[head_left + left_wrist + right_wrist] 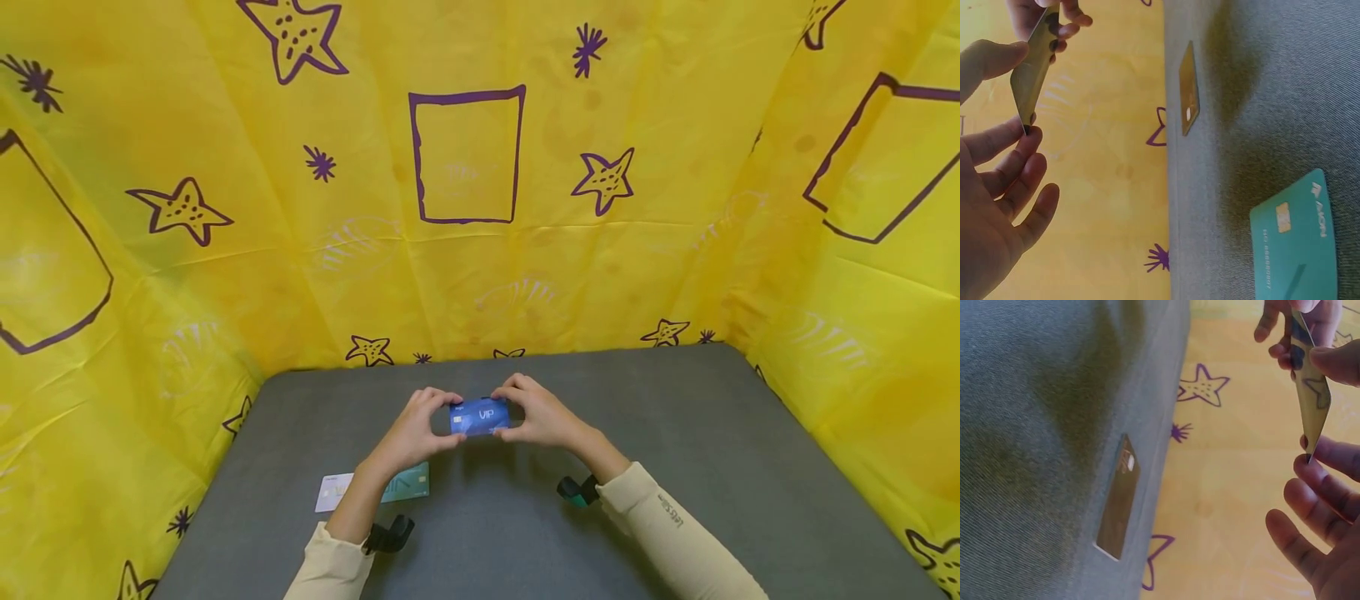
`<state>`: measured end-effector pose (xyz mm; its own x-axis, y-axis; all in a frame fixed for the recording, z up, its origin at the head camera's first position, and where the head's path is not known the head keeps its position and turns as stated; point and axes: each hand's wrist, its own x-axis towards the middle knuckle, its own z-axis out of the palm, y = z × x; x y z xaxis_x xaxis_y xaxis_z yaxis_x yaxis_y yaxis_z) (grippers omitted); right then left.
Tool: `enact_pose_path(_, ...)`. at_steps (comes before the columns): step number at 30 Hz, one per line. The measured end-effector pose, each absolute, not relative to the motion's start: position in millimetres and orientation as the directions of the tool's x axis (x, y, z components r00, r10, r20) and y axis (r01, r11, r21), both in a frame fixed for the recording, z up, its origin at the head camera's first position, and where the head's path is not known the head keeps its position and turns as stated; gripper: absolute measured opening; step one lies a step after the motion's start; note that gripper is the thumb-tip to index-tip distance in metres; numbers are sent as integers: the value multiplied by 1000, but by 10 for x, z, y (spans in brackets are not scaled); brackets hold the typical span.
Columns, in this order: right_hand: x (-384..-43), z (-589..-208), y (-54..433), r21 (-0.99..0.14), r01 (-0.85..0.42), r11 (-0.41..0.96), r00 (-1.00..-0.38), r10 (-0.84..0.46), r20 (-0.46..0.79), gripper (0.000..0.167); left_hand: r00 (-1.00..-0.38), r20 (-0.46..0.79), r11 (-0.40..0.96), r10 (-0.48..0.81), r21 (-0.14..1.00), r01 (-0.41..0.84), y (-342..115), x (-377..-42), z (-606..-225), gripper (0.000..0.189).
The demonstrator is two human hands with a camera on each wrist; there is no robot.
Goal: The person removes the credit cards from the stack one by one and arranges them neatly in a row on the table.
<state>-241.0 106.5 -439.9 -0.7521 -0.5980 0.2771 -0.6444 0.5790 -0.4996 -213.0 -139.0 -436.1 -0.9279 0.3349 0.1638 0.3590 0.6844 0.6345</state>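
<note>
A blue card [480, 416] lettered "VIP" is raised over the grey table, its printed side visible in the head view. At its left end my left hand [415, 425] pinches it between thumb and fingers. My right hand [551, 417] grips the opposite end the same way. Seen nearly edge-on, the held card [1038, 65] looks shiny and dark in the left wrist view. Below it on the table lies a brownish-gold card [1189, 90], which I cannot make out in the head view.
Near my left forearm lie a teal card [408, 482] and a whitish card [330, 493], partly covered by that arm. Yellow cloth walls [465, 275] with purple drawings enclose the grey tabletop [637, 400] at the back and sides. Each wrist wears a black strap device [390, 533].
</note>
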Motion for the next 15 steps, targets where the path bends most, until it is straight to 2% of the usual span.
enact_pose_path(8,-2382,-4477,1024,-471,-662,584,-738,-618,271,48,-933,139,692,333,636,342,-1433,-2091,-4446,47)
enact_pose_path(15,-2389,-4587,990,-453,-674,583,-724,-642,251,48,-925,98,733,367,581,353,-1478,-2085,-4536,50)
